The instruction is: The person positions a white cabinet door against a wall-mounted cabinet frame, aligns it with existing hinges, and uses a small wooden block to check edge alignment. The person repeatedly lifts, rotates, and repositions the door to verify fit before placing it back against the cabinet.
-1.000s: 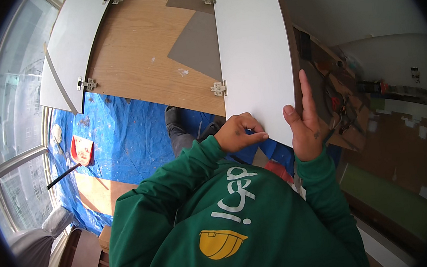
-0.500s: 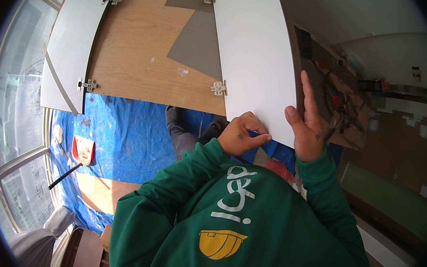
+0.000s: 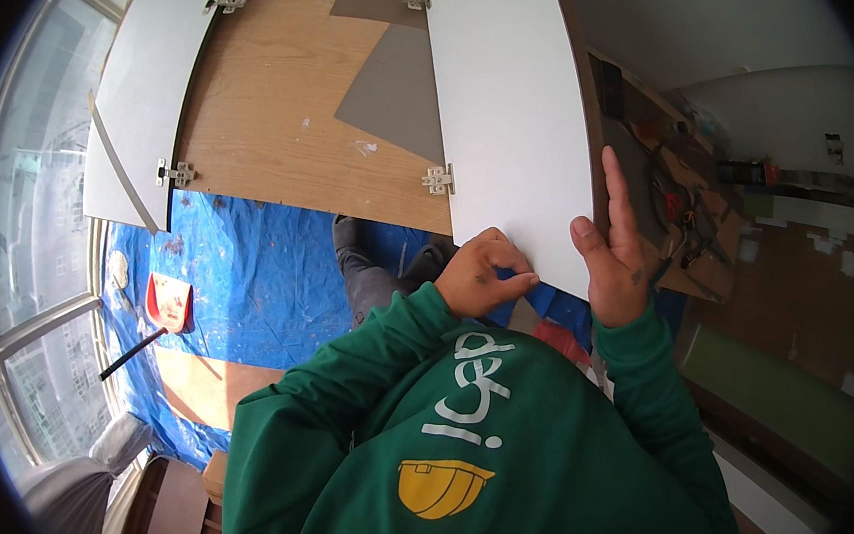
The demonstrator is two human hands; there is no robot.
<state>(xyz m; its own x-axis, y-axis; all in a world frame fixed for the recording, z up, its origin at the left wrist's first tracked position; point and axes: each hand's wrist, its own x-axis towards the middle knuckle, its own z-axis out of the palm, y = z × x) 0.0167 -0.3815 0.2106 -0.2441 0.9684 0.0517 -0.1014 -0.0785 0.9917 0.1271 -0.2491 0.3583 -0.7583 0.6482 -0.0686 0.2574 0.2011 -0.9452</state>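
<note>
In front of me a long white cabinet door (image 3: 509,100) with a brown right edge is standing out, with metal hinges (image 3: 437,180) along its left side. My left hand (image 3: 488,274) is at the near end of this door, its fingers curled in toward the thumb. What they hold, if anything, is hidden. Against the right edge of the door lies my right hand (image 3: 615,257), flat, fingers straight and pointing away from me, thumb apart and over the white face. It grips nothing.
A second white door (image 3: 139,109) stands at the left, joined by hinges to a wooden board (image 3: 264,109). Blue plastic sheeting (image 3: 247,271) covers the floor, with a red-and-white dustpan (image 3: 169,302) on it. Tools and cables (image 3: 683,212) lie on a surface at the right. Windows (image 3: 30,198) line the left.
</note>
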